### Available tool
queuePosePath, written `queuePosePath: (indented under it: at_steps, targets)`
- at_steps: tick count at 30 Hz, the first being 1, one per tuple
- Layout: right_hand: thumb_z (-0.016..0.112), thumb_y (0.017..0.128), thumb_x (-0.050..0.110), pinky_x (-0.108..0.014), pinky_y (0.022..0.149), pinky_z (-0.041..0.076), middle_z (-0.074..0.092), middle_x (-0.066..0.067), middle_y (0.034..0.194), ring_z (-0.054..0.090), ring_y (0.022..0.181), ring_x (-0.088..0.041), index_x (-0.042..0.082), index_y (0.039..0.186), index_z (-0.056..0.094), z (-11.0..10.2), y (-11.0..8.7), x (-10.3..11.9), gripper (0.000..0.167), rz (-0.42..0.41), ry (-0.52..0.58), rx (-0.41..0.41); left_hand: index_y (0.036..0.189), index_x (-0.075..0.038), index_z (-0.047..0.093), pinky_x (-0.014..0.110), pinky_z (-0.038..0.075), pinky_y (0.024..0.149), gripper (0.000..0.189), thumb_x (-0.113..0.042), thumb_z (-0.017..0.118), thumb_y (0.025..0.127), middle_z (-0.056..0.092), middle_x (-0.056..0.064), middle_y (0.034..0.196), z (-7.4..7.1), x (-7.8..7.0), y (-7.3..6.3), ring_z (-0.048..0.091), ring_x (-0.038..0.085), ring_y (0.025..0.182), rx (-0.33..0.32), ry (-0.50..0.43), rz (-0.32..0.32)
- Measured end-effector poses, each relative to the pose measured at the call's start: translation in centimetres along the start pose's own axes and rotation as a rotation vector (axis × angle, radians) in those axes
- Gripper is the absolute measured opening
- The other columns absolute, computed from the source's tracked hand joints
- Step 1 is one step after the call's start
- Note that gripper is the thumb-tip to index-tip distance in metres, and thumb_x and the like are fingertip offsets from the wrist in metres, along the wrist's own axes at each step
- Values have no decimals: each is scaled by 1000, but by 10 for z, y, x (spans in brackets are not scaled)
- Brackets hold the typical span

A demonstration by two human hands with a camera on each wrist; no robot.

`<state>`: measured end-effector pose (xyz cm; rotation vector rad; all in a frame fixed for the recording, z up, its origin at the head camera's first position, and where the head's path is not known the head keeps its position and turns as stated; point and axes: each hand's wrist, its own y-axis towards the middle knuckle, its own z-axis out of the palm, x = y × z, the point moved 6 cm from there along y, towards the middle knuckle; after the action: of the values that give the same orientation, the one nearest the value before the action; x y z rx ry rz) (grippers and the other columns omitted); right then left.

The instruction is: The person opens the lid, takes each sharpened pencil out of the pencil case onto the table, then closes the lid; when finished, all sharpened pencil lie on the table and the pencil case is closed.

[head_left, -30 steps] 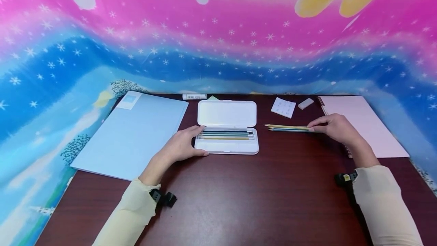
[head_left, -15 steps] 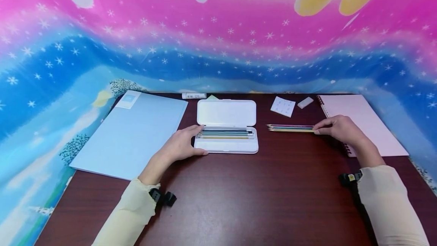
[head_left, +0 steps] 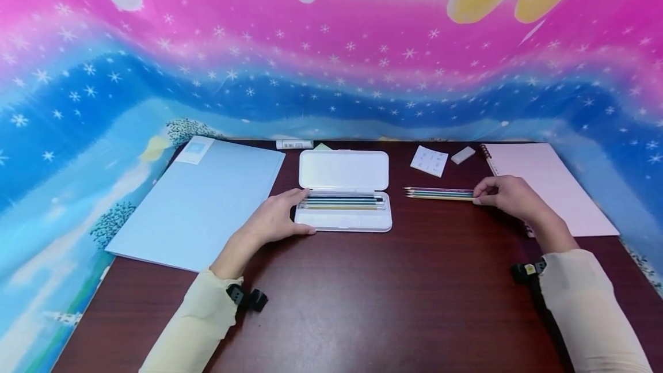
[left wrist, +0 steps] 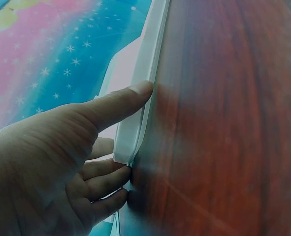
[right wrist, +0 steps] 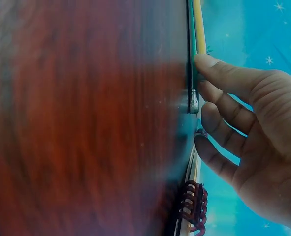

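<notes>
A white pencil case (head_left: 343, 222) lies with its lid up in the middle of the table, several pencils (head_left: 342, 202) lined up inside. My left hand (head_left: 273, 216) holds the case at its left end. In the left wrist view the thumb lies along the front wall, with the other fingers round the end. To the right of the case, my right hand (head_left: 510, 194) pinches several colored pencils (head_left: 440, 194) by their right ends, points toward the case. The right wrist view shows a yellow pencil (right wrist: 200, 29) under the thumb; the remaining fingers are loosely bent.
A light blue folder (head_left: 202, 206) lies at left, a pink spiral notebook (head_left: 554, 189) at right. Along the back are a white glue stick (head_left: 294, 144), a patterned white paper square (head_left: 429, 162) and a white eraser (head_left: 463, 155). A patterned cloth hangs behind the table.
The pencils in my right hand have shifted into a spread row, with a reddish one now showing at the back. That hand moved slightly right, then slightly back. My left hand stays put.
</notes>
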<state>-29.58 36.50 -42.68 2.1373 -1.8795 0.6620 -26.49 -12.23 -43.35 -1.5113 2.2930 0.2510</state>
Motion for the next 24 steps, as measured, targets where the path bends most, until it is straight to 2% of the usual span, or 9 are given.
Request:
queuePosePath:
  at_steps: [7,12,18,22,24]
  targets:
    - [72,94,19,-38,79,43,72,-4,90,55,87,-25,14,94,74,1,2,-1,6,-4,-29,-4,157,-13,40,50,43,113,96,-53,82,80,46,14,157,0,0,0,52,32,138,-2,2,-3]
    - [70,97,28,-40,81,44,71,-8,98,56,93,-27,15,103,75,-4,-2,8,15,0,-10,-29,157,-13,39,51,43,113,97,-53,82,80,46,14,157,0,0,0,51,32,139,3,-2,-6]
    - [67,98,35,-40,82,48,75,-9,104,61,93,-24,14,117,75,-10,-6,44,29,-91,32,-68,156,-12,41,50,43,112,96,-52,82,80,47,14,156,-2,0,0,51,33,139,-6,2,7]
    - [68,98,34,-37,81,48,76,-7,107,61,93,-22,16,117,76,-3,-1,73,28,-182,12,-64,156,-12,42,51,44,111,96,-51,83,79,48,15,155,-2,0,-1,52,34,138,-15,6,14]
    - [71,96,32,-35,78,46,77,-5,104,59,87,-20,19,114,78,5,5,88,23,-221,-2,-59,156,-11,41,50,44,112,96,-51,83,79,48,15,155,-1,0,0,52,33,138,-12,6,13]
